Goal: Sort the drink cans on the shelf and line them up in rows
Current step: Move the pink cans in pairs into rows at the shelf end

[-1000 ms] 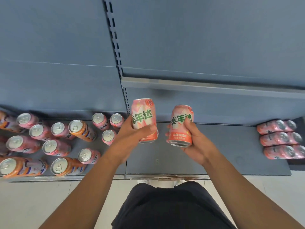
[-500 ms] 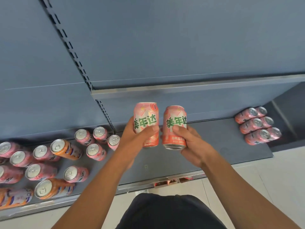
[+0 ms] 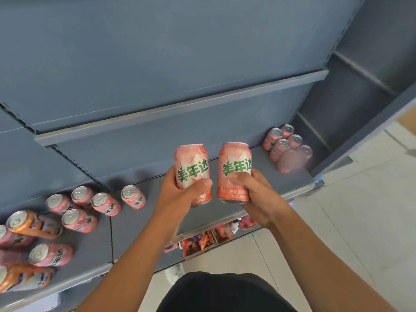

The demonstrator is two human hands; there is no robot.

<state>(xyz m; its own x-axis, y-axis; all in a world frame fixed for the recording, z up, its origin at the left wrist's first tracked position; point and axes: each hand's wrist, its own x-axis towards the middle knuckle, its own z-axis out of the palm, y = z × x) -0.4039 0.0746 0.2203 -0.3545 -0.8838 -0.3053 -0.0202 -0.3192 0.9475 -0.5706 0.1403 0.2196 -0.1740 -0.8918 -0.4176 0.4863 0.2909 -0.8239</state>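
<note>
My left hand (image 3: 180,194) grips a pink can (image 3: 191,163) with green lettering, upright above the grey shelf (image 3: 265,176). Beside it, my right hand (image 3: 252,194) grips a second pink can (image 3: 235,158) of the same kind, also upright. The two cans are held side by side, a small gap between them. At the shelf's far right end stands a tidy group of pink cans (image 3: 287,146) in rows. A loose cluster of pink cans (image 3: 105,203) and orange cans (image 3: 31,224) fills the left part of the shelf.
A higher grey shelf (image 3: 180,109) juts out above the cans. The shelf unit's dark side panel (image 3: 351,93) closes off the right end. Snack packets (image 3: 202,239) sit on a lower level under the shelf edge. Pale floor tiles (image 3: 360,221) lie to the right.
The view has swung to the right, so the tidy group at the right end looks nearer. Both hands keep their cans, which are now carried further right along the shelf.
</note>
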